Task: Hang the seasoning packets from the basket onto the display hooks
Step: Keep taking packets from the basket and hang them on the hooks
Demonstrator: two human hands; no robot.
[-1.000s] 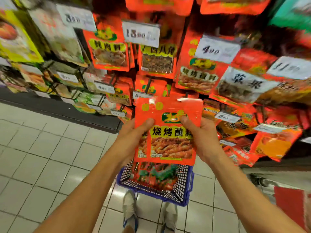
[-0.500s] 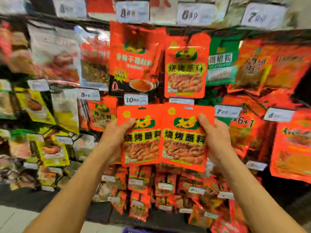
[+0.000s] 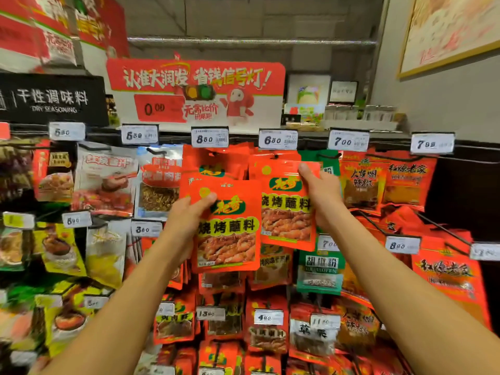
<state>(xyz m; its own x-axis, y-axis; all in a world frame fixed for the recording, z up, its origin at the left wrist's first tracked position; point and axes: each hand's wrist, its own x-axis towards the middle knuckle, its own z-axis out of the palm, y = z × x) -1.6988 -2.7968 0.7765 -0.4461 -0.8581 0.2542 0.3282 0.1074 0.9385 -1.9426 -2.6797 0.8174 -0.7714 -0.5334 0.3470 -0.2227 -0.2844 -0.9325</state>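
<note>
A rack [image 3: 460, 201] crowded with hanging seasoning bags is faced, with a red banner [image 3: 194, 90] above it. A row of price tags [image 3: 278, 139] is fixed along the top rail. Two orange packets are held up before the rack. The lower packet [image 3: 227, 228] is gripped at its left edge by the left hand [image 3: 186, 220], thumb on the front. The upper packet [image 3: 286, 204] is pinched near its top right corner by the right hand [image 3: 322, 196], just below the 6.80 tag.
</note>
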